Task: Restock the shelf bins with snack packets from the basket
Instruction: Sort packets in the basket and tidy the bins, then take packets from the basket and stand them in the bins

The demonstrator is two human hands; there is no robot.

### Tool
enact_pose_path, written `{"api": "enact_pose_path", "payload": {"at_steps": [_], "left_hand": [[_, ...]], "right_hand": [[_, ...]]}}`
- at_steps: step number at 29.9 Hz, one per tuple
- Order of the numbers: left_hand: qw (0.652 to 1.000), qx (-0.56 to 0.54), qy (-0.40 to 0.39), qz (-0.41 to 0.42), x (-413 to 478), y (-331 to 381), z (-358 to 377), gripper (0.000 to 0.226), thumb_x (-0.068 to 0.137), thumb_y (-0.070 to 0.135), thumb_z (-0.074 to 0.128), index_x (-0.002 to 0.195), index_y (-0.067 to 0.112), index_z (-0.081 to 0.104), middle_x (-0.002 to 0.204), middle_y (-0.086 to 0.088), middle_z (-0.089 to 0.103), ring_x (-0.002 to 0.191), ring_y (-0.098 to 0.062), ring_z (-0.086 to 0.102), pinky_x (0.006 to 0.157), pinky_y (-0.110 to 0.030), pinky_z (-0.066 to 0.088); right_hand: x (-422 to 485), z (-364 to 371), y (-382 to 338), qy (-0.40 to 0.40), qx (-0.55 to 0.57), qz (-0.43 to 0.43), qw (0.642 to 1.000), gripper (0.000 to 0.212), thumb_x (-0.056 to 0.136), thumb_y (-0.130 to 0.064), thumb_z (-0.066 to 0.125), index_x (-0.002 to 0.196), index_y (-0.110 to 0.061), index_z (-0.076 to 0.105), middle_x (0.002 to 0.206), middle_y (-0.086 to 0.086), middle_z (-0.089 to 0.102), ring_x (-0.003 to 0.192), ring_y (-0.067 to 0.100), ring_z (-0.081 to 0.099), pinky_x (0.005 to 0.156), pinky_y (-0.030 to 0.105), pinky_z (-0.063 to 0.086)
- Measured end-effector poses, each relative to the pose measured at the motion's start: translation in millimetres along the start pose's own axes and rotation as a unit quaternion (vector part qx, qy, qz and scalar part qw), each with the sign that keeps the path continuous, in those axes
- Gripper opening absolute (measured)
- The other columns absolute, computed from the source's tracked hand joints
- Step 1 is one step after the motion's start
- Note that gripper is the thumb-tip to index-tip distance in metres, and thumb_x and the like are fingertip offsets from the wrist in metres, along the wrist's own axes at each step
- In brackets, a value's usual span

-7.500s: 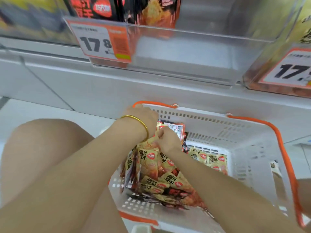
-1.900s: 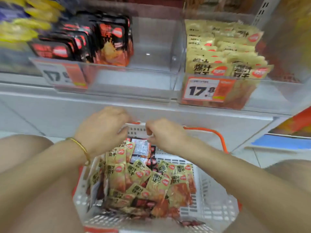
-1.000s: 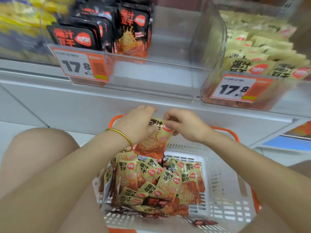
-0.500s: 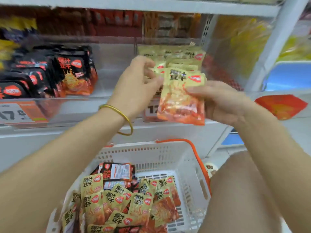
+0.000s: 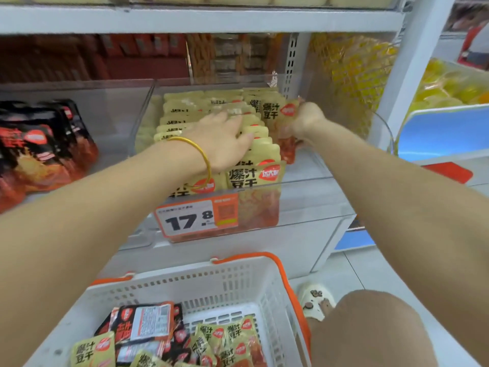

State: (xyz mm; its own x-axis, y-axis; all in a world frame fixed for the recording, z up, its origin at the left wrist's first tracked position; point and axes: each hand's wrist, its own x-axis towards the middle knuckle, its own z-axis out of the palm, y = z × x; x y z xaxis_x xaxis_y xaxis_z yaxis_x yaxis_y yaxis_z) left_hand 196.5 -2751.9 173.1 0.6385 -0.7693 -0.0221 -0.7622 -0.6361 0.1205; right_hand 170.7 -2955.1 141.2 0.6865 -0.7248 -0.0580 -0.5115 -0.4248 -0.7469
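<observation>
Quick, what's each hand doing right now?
Left hand: open, flat on the yellow packets in the bin.
Right hand: gripping a yellow snack packet.

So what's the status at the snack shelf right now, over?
Right hand grips a yellow packet, slotting it into the clear bin. Left hand flat on the stacked packets. More packets wait in the basket. Nothing blocking.

Basket (image 5: 225, 282) below shelf bin (image 5: 304, 197)

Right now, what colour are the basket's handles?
Orange, on the white basket's handles, in the head view.
</observation>
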Motion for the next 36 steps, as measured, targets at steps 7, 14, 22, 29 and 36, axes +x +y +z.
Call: {"api": "enact_pose_path", "payload": {"at_steps": [7,14,22,29,36], "left_hand": [[1.0,-0.012,-0.01,-0.007,3,-3,5,0.059,0.099,0.049,0.016,0.151,0.026,0.003,0.159,-0.001,-0.007,0.146,-0.016,-0.007,0.12,-0.038,0.002],[1.0,-0.016,-0.006,-0.004,3,-2,6,0.058,0.099,0.049,0.017,0.151,0.026,0.004,0.159,0.0,-0.006,0.146,-0.015,-0.006,0.119,-0.036,0.001],[0.984,-0.1,0.135,0.061,-33,-9,-5,0.056,0.097,0.047,0.031,0.144,0.018,0.037,0.155,-0.004,0.025,0.144,-0.016,0.017,0.115,-0.028,0.012],[0.927,-0.178,0.301,0.137,-150,-39,35,0.03,0.088,0.024,0.042,0.106,0.013,0.064,0.118,0.001,0.061,0.113,-0.014,0.051,0.098,-0.019,0.031],[0.998,-0.02,-0.045,0.039,-206,-148,127,0.041,0.083,0.019,0.039,0.119,0.013,0.058,0.12,-0.007,0.06,0.111,-0.03,0.053,0.097,-0.036,0.038]], "right_hand": [[43,23,7,0.116,-0.05,-0.042,0.991,0.024,0.089,-0.017,0.058,0.113,-0.016,0.054,0.116,0.012,0.062,0.106,0.033,0.061,0.09,0.041,0.051],[38,26,6,0.036,-0.056,-0.062,0.996,0.028,0.079,-0.012,0.075,0.089,-0.01,0.048,0.114,0.017,0.062,0.103,0.033,0.062,0.089,0.044,0.052],[-8,-3,-6,0.066,-0.043,-0.037,0.996,0.044,0.079,-0.012,0.076,0.112,-0.002,0.049,0.12,0.018,0.059,0.106,0.034,0.061,0.089,0.044,0.053],[-185,-15,-45,0.05,0.006,-0.254,0.966,0.026,0.081,-0.008,0.066,0.074,-0.022,0.045,0.065,0.005,0.062,0.04,0.008,0.058,0.042,0.029,0.05],[-252,185,-8,-0.356,-0.251,-0.235,0.869,0.005,0.09,-0.014,0.058,0.093,-0.012,0.055,0.087,0.0,0.059,0.074,0.02,0.061,0.044,0.016,0.041]]}}
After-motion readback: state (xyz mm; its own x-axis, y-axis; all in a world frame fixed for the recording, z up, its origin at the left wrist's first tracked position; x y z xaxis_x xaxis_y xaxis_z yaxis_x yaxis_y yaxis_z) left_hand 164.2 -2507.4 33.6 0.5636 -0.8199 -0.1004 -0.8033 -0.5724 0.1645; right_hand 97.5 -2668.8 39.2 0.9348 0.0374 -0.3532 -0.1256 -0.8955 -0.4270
